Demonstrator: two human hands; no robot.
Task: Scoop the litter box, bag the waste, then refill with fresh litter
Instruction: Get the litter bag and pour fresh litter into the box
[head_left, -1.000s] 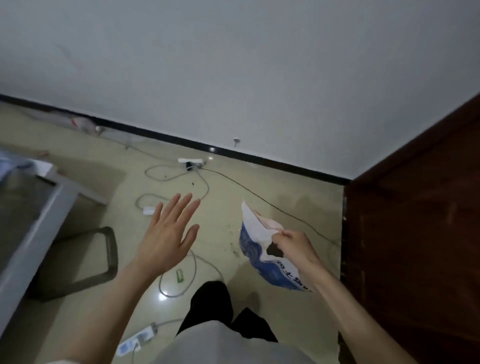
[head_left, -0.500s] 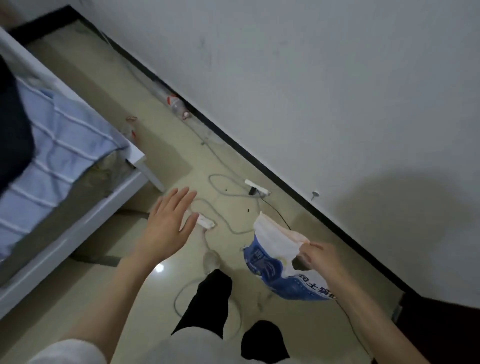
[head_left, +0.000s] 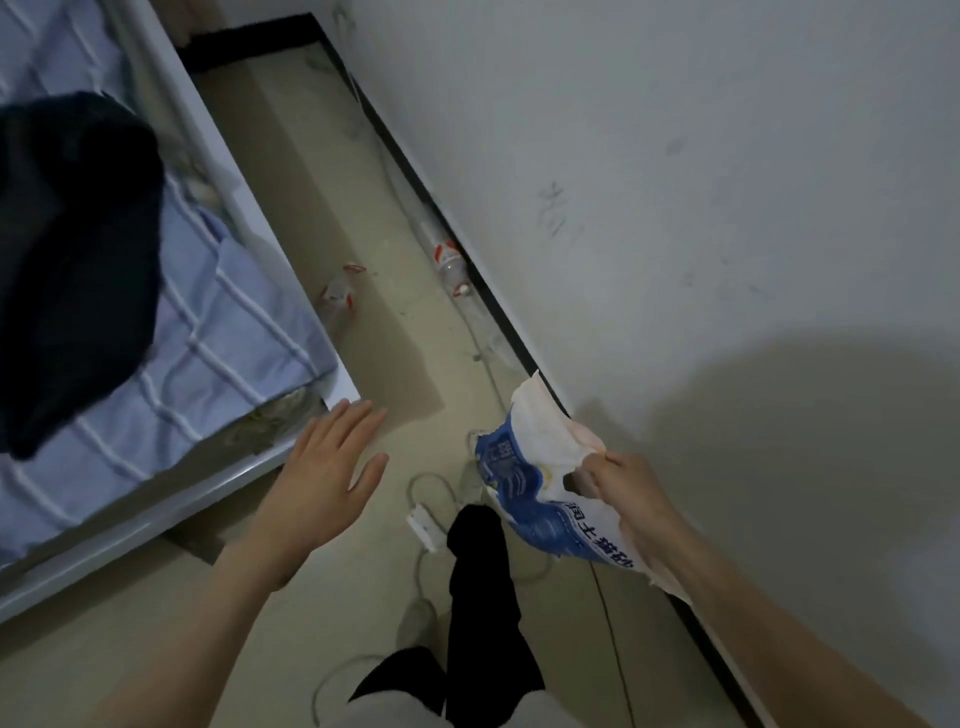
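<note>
Both hands are showing ahead of me. Fingers of my left hand are lying straight and slightly spread, palm down, holding nothing and hovering over the floor just off the bed corner. My right hand is pinching the torn top of the litter bag, fingers curled round the crumpled white edge, so the blue and white bag is hanging to the left of that hand and below it, above the floor and just beside the baseboard. Compared with half a second ago, I am seeing the view swinging further left: the bed with its striped blue sheet and a dark garment is now filling the left side, and the dark door is gone from the lower right. The left hand is now sitting close to the bed frame. Two plastic bottles are lying on the floor further out, one near the wall. A white power strip and cables are lying beside my black trouser leg.
</note>
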